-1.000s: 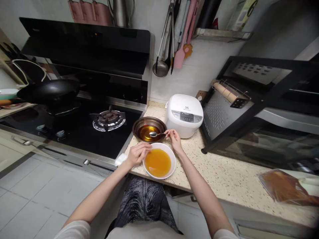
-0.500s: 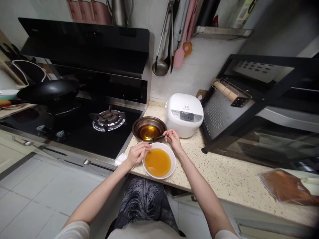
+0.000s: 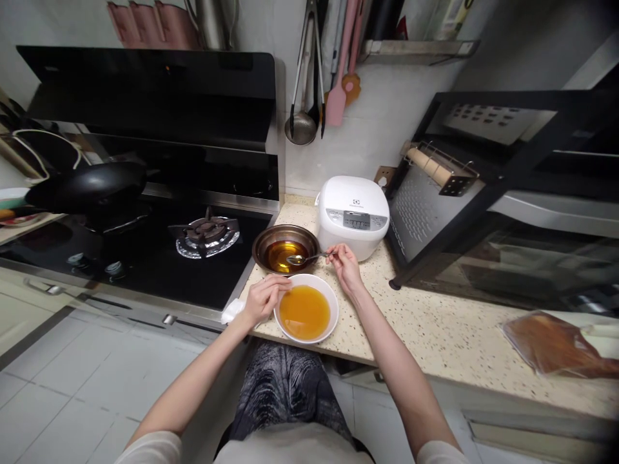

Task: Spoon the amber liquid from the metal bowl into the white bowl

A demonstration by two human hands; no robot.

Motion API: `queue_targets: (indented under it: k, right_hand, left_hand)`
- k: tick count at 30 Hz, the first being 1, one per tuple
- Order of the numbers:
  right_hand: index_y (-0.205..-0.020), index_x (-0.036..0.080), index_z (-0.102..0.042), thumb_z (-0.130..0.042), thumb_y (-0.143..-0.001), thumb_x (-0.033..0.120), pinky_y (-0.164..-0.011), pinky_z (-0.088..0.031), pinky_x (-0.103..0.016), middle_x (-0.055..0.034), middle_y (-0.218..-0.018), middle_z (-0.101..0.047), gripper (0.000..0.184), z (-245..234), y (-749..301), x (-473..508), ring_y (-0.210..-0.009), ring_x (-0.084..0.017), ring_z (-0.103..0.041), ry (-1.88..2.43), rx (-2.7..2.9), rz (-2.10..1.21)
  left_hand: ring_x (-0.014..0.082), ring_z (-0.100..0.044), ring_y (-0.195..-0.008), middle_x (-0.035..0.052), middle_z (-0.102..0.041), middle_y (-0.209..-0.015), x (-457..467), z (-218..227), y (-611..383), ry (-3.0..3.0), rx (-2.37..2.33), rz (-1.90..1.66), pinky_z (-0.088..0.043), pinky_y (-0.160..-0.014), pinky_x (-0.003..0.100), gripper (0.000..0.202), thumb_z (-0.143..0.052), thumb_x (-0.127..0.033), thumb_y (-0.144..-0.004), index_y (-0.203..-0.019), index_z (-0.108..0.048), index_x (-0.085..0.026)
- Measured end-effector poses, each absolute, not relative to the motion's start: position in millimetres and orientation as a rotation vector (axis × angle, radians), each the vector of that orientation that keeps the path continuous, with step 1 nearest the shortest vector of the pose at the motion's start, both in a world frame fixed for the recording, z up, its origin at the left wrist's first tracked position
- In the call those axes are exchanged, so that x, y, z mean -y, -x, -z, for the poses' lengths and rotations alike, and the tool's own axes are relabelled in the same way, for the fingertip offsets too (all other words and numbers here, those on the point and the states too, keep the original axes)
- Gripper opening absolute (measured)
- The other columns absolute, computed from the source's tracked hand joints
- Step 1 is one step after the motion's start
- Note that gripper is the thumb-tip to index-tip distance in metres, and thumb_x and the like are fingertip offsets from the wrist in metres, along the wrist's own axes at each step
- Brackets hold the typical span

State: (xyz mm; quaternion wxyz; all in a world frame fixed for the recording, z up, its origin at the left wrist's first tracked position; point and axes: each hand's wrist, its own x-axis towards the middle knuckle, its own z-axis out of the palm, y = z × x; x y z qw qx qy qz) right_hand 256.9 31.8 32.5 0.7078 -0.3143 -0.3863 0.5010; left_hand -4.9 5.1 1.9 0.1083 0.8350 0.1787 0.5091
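A white bowl (image 3: 329, 301) of orange liquid stands on the speckled counter near its front edge. My left hand (image 3: 261, 298) grips the bowl's left rim with curled fingers. Just behind it sits a metal bowl (image 3: 264, 240) holding dark amber liquid. My right hand (image 3: 344, 265) pinches the handle of a metal spoon (image 3: 304, 259), whose bowl hovers level over the amber liquid.
A white rice cooker (image 3: 352, 214) stands right behind the bowls. A black gas hob (image 3: 145, 251) with a black wok (image 3: 89, 187) lies to the left. A black dish rack (image 3: 464, 193) fills the right, and a brown bag (image 3: 556, 345) lies far right. Utensils (image 3: 319, 71) hang on the wall.
The spoon dipped into the amber liquid half a second ago and is now lifted level above it. My left hand stays on the white bowl's rim. The camera shifted slightly.
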Motion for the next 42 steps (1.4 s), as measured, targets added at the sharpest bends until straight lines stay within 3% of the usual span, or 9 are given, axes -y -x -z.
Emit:
queue_targets:
  k: [25,32,42]
  right_hand:
    - [-0.071,0.021,-0.054,-0.070,-0.088,0.038,-0.057,-0.047,-0.026,-0.0021,-0.074,-0.057,0.029,-67.2,-285.7,-8.0,-0.059,-0.012,-0.045,0.560,0.921,-1.106]
    - [-0.069,0.021,-0.053,-0.068,-0.089,0.043,-0.054,-0.045,-0.028,-0.0006,-0.067,-0.051,0.033,-69.2,-284.7,-4.1,-0.055,-0.013,-0.041,0.586,1.013,-1.186]
    - [-0.067,0.020,-0.056,-0.074,-0.085,0.044,-0.056,-0.045,-0.028,-0.0012,-0.066,-0.056,0.035,-71.5,-280.2,-0.4,-0.056,-0.013,-0.045,0.575,1.104,-1.269]
  left_hand:
    - [0.0215,-0.072,-0.102,0.0117,-0.077,-0.107,-3.8,-5.9,6.0,-2.457,-0.536,-1.473,-0.058,-0.091,0.039,0.038,-0.038,-0.019,-0.103,-0.100,-0.076,-0.015]
    - [0.0213,-0.072,-0.102,0.0122,-0.077,-0.106,-2.5,-9.1,4.9,-2.458,-0.540,-1.465,-0.058,-0.092,0.040,0.038,-0.038,-0.017,-0.103,-0.100,-0.075,-0.014]
    - [0.0211,-0.072,-0.100,0.0120,-0.077,-0.106,-4.2,-6.4,5.2,-2.447,-0.543,-1.483,-0.059,-0.090,0.039,0.039,-0.038,-0.021,-0.104,-0.099,-0.075,-0.015]
